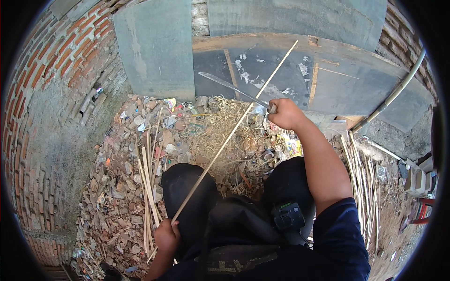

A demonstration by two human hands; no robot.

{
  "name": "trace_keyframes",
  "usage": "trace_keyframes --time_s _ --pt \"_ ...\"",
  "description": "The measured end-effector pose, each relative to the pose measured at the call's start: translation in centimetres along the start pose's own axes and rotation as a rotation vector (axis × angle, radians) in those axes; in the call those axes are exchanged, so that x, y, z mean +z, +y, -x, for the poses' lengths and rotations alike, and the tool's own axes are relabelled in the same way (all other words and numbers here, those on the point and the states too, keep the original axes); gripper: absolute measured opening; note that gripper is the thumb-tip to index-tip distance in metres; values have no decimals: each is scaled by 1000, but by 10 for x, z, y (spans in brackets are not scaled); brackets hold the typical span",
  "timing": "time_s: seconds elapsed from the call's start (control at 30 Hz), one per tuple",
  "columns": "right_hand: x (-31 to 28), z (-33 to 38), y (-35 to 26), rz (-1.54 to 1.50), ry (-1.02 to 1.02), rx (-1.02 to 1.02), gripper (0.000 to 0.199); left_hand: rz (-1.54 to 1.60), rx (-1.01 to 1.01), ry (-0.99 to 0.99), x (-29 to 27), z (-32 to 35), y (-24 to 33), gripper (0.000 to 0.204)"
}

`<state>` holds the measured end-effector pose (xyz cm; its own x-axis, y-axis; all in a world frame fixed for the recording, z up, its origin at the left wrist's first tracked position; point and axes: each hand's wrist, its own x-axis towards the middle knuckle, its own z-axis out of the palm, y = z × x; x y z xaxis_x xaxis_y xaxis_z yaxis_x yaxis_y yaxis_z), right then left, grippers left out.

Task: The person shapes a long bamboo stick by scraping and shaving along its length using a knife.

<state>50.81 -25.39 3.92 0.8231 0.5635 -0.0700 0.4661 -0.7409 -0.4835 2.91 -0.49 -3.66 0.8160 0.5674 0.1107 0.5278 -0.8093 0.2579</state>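
Observation:
My left hand (pixel 166 234) grips the near end of a long thin bamboo strip (pixel 234 129) that slants up and to the right across my knees toward the far wall. My right hand (pixel 285 114) is closed on the handle of a long curved knife (pixel 229 86). Its blade points up and to the left and crosses the strip just beside my right hand. Below the strip, between my knees, lies a heap of pale shavings (pixel 225 136).
Cut bamboo strips (pixel 149 182) lie on the rubble ground at my left and another bundle (pixel 363 182) at my right. A brick wall (pixel 47 93) curves along the left. Grey boards (pixel 154 47) and a dark wooden panel (pixel 300 70) stand ahead. A pipe (pixel 393 93) slants at right.

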Motion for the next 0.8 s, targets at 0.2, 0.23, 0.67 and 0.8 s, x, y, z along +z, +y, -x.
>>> trace_keyframes --time_s 0.2,0.23,0.67,0.8 --pt "7 16 -35 132 -23 -199 25 36 -16 -24 1 4 -7 23" --pt "7 17 -39 176 -15 -209 24 42 -29 -59 -1 3 -9 23" --pt "10 23 -64 279 -167 -262 27 63 2 -55 -3 3 -7 23" --pt "7 -7 -8 -32 -31 22 28 -1 -34 -42 0 -1 3 24"
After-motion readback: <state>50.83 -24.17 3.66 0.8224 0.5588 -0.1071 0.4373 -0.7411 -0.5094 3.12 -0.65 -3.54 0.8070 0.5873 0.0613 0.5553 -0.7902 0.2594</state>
